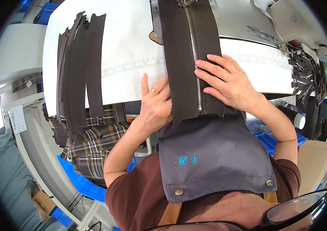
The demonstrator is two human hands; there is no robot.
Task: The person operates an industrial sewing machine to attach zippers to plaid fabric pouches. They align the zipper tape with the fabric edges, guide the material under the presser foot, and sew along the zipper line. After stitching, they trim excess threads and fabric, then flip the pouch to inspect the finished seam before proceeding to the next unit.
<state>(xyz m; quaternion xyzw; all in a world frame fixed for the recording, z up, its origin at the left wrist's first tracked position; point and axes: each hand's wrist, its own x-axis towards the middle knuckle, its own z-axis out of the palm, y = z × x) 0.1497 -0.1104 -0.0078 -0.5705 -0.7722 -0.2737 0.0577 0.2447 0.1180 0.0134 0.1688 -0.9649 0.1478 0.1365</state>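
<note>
At the far left we see a stack of dark brown fabric strips (79, 65) hanging over the front edge of the white desk (128, 38), their lower ends draping down toward a plaid cloth (94, 140) that sits in a blue bin (82, 183) below the desk. Moving right, our left hand (155, 106), a gold ring on one finger, rests at the desk's front edge with its fingers spread flat and pressed against the left side of a long dark brown fabric panel (178, 57); it is not clenched, only holding the cloth down, and part of the palm slips under the panel's edge. A metal zipper (195, 57) runs down the middle of this panel, which lies lengthwise across the desk from the sewing machine at the top to the front edge, where its lower end overlaps our grey apron (213, 154). Our right hand (227, 82) lies open on the panel just right of the zipper, fingertips touching the zipper's teeth, flattening the cloth rather than gripping it. Farther right, a pair of metal snips (262, 35) lies on the desk, and at the far right a tangle of dark fabric offcuts (306, 73) hangs beside the desk's edge.
</note>
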